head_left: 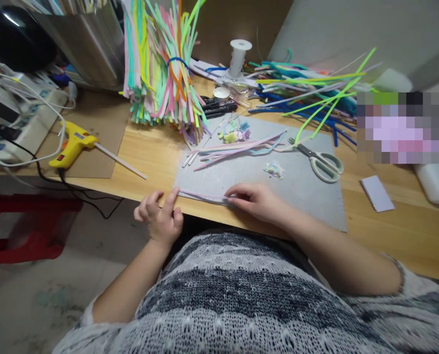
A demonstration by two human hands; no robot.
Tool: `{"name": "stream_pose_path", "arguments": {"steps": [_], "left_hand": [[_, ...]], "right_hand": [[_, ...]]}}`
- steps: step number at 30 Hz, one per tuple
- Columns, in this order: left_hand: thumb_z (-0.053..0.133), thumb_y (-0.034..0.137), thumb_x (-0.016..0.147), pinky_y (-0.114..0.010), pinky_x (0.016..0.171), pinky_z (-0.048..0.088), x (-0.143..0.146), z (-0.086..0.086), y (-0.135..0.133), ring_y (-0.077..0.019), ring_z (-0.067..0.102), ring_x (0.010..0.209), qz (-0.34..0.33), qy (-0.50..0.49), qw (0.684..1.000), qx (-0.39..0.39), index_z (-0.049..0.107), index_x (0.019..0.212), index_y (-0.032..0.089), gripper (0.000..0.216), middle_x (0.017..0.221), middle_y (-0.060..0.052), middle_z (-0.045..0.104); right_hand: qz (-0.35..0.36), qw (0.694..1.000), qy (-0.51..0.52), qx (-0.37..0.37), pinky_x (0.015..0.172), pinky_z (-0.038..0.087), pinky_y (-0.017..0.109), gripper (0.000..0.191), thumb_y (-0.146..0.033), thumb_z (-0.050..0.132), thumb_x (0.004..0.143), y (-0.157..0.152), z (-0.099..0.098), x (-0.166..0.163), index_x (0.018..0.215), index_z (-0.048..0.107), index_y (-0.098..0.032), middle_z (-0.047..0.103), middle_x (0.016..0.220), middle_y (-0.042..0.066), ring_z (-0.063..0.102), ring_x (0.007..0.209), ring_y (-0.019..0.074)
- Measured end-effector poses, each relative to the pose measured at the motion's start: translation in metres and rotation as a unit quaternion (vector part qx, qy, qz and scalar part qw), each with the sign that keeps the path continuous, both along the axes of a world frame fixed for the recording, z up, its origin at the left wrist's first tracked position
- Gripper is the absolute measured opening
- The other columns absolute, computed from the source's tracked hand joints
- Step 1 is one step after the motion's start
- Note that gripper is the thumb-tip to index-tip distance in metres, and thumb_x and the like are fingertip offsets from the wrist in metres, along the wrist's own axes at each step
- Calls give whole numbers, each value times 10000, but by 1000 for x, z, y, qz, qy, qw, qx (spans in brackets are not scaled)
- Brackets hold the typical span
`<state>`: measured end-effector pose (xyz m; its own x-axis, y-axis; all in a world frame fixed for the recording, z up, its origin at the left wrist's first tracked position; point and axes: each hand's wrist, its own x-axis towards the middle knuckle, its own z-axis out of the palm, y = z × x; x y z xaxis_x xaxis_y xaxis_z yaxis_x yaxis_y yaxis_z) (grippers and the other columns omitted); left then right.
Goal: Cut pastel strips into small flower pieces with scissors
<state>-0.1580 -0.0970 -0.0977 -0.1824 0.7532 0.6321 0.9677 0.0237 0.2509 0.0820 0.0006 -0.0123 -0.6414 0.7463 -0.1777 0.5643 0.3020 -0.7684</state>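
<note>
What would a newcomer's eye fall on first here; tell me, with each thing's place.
Most likely the bright bundles of fuzzy stems at the back, left of the white spool. Then the yellow glue gun at the left, and, at the near edge of the grey mat, the right hand pinching a thin lilac stem.

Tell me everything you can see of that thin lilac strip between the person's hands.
The thin lilac strip is slender, nearly straight and lies along the near edge of the grey mat. Its left end meets the index fingertip of the left hand; rightward it reaches the right hand, whose thumb and fingers seem to pinch it. Blur hides its texture, so its material is unclear.
</note>
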Motion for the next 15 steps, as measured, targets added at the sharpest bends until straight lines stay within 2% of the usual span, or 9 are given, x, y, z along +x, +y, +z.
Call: {"name": "stream_pose_path", "arguments": {"steps": [4,10,15], "left_hand": [[362,450,865,-441,935,213,1,0,0,-293,395,1079,4,-10,1000,-5,638,1187,272,461,1111,-120,508],[355,465,864,-433,930,224,0,1,0,-291,396,1075,5,-14,1000,-17,653,1165,273,465,1104,-119,507],[355,468,863,-444,932,214,0,0,0,-295,394,1070,-1,-26,1000,-13,646,1169,276,464,1104,-117,500]], "right_hand": [[-24,999,11,41,694,423,279,142,-225,551,843,0,0,-9,937,655,-199,679,868,43,566,745,140],[-11,998,16,55,637,401,255,49,-187,553,822,-1,0,-12,799,596,-193,611,737,5,515,672,121],[21,996,13,81,675,405,252,87,-138,530,814,-1,0,-8,762,567,-198,568,769,10,512,721,125]]}}
